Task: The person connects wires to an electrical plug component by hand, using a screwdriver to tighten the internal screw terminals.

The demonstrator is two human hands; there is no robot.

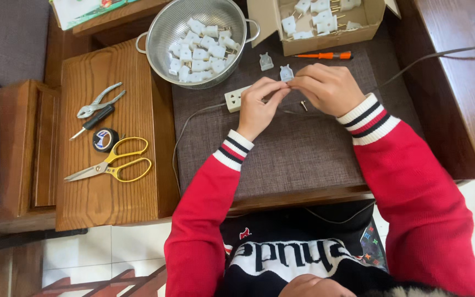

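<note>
My right hand [328, 88] and my left hand [259, 104] meet over a brown fabric mat [298, 154]. Together they pinch a small white plug part [286, 73] between their fingertips. A thin wire seems to run between the hands, but it is too small to be sure. Just left of my left hand lies a white socket block [234, 98] with a grey cable. Another loose white plug part [266, 61] rests on the mat above the hands. A small screw [304, 104] lies below my right hand. Both sleeves are red with striped cuffs.
A metal colander [204, 38] and a cardboard box [325, 25] hold several white plug parts. An orange screwdriver [325, 55] lies by the box. On the wooden board at left lie pliers [100, 100], a black screwdriver [92, 122], black tape [105, 139] and yellow scissors [116, 163].
</note>
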